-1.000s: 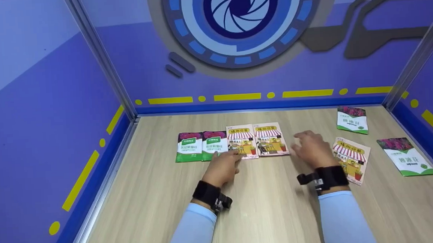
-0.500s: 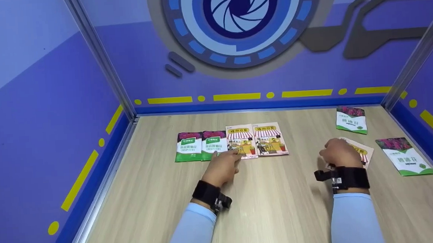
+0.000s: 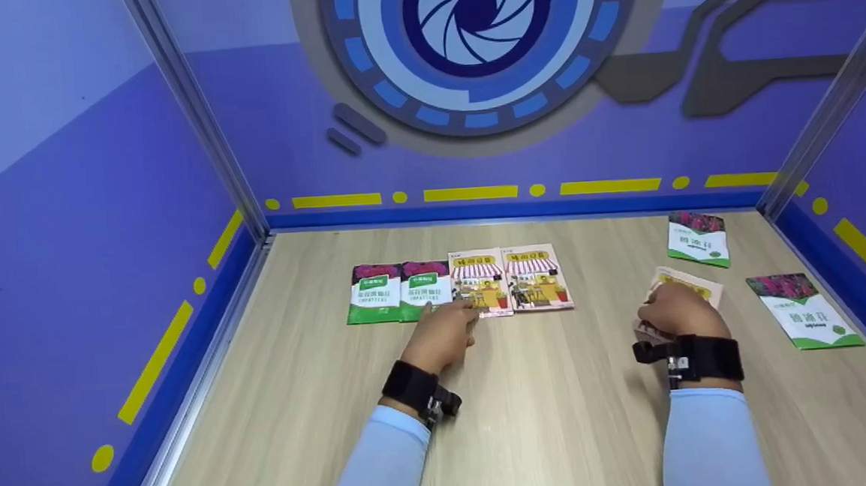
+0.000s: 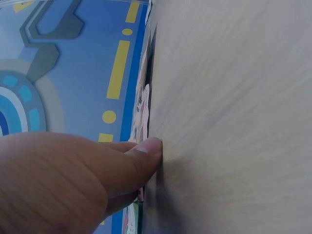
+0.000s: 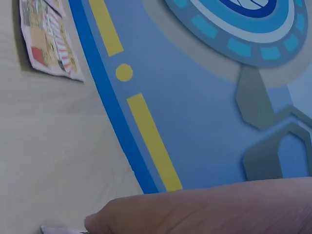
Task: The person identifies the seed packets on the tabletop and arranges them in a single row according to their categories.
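Note:
In the head view, four flat packets lie in a row: two green-and-white seed packets with purple flowers, the left one and its neighbour, then two pink packets with a striped awning picture, the inner one and the outer one. My left hand rests with its fingertips on the lower edges of the middle packets. Over at the right, my right hand pinches another pink packet by its left side; the palm hides much of it. Only a packet corner shows by the right thumb in the right wrist view.
Two more green-and-white packets lie to the right, one near the back and one nearer the side wall. Blue-purple printed panels enclose the wooden table at the back and sides.
My right hand has moved right from beside the row to the loose pink packet and taken hold of it. That packet has shifted and turned slightly. My left hand has stayed put.

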`<state>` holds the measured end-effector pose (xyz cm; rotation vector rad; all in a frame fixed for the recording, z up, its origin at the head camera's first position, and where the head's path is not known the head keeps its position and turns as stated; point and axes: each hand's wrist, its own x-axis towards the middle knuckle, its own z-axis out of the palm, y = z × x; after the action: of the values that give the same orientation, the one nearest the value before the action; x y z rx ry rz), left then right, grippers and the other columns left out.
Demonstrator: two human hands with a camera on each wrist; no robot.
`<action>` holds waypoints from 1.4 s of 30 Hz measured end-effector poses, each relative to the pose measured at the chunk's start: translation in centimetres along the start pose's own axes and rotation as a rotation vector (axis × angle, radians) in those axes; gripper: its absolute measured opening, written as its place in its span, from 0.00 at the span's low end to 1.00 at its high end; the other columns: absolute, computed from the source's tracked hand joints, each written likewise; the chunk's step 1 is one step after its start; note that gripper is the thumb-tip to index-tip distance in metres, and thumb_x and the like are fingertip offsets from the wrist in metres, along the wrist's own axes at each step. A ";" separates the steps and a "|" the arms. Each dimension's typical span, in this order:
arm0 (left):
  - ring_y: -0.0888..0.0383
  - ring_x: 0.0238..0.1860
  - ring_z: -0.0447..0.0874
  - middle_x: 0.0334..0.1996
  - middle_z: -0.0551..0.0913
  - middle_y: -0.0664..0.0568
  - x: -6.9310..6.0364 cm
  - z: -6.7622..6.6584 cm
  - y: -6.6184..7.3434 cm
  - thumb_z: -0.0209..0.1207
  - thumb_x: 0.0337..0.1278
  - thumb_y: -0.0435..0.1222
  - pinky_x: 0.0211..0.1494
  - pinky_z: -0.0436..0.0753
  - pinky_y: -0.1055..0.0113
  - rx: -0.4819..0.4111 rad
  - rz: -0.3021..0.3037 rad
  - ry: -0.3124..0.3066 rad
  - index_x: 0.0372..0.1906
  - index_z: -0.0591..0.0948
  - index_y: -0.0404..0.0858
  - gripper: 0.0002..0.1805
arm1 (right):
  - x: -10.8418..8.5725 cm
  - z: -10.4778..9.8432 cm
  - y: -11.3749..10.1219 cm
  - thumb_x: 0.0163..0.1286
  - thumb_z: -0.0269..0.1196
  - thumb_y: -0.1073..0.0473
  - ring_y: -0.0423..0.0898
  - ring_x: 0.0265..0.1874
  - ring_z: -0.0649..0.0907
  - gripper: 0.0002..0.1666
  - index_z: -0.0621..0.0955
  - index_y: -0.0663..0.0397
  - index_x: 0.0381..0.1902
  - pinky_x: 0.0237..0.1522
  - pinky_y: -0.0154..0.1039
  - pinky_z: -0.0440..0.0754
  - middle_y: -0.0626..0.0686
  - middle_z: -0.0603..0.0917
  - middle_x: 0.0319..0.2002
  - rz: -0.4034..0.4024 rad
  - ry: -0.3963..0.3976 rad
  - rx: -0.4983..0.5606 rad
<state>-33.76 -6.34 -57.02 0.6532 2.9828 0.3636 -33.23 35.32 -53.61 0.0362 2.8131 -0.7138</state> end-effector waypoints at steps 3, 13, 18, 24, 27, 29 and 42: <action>0.50 0.82 0.76 0.82 0.76 0.55 0.0 0.0 -0.1 0.71 0.73 0.39 0.86 0.64 0.28 -0.006 -0.005 -0.005 0.78 0.81 0.52 0.31 | 0.9 1.1 -0.8 0.72 0.63 0.59 0.52 0.31 0.80 0.11 0.86 0.61 0.36 0.30 0.43 0.74 0.56 0.84 0.31 -0.060 0.036 -0.020; 0.49 0.82 0.75 0.82 0.75 0.55 0.1 0.1 0.0 0.71 0.73 0.40 0.87 0.63 0.28 0.002 -0.014 -0.012 0.78 0.80 0.52 0.32 | 3.6 4.1 -2.6 0.78 0.59 0.67 0.64 0.51 0.85 0.10 0.85 0.67 0.46 0.58 0.65 0.84 0.70 0.87 0.53 -0.213 0.138 -0.029; 0.49 0.82 0.75 0.82 0.75 0.55 0.2 0.1 0.0 0.72 0.72 0.40 0.87 0.64 0.29 -0.002 -0.013 -0.011 0.78 0.80 0.52 0.32 | 4.1 4.9 -3.0 0.79 0.62 0.64 0.75 0.73 0.78 0.24 0.83 0.68 0.68 0.75 0.73 0.75 0.73 0.79 0.73 -0.201 0.180 -0.047; 0.49 0.83 0.73 0.83 0.74 0.55 0.2 0.2 0.1 0.71 0.74 0.40 0.88 0.63 0.29 -0.011 -0.018 -0.019 0.79 0.79 0.53 0.32 | 3.5 4.5 -2.5 0.77 0.66 0.54 0.78 0.65 0.75 0.28 0.83 0.62 0.69 0.58 0.84 0.77 0.75 0.76 0.70 -0.044 0.254 -0.088; 0.50 0.83 0.73 0.83 0.74 0.55 0.3 0.1 0.0 0.71 0.74 0.39 0.88 0.63 0.29 -0.011 -0.016 -0.027 0.80 0.79 0.54 0.33 | 3.4 4.5 -2.3 0.79 0.64 0.51 0.79 0.66 0.75 0.26 0.84 0.59 0.68 0.58 0.86 0.76 0.75 0.76 0.71 -0.029 0.229 -0.094; 0.50 0.83 0.73 0.83 0.74 0.55 0.3 0.1 -0.1 0.71 0.74 0.40 0.88 0.62 0.30 -0.009 -0.015 -0.034 0.80 0.78 0.54 0.33 | 3.6 4.6 -2.2 0.81 0.63 0.50 0.79 0.67 0.74 0.26 0.85 0.58 0.68 0.60 0.87 0.75 0.73 0.76 0.73 -0.032 0.211 -0.103; 0.49 0.83 0.74 0.83 0.75 0.55 0.4 0.2 0.0 0.71 0.74 0.40 0.88 0.63 0.29 0.005 -0.017 -0.037 0.80 0.78 0.53 0.33 | 4.6 6.2 -3.5 0.83 0.61 0.49 0.77 0.77 0.68 0.28 0.81 0.54 0.75 0.68 0.96 0.56 0.69 0.72 0.80 -0.022 0.201 -0.096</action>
<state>-34.12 -6.16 -57.23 0.6281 2.9532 0.3387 -36.56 29.14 -58.28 0.0630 3.0404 -0.6102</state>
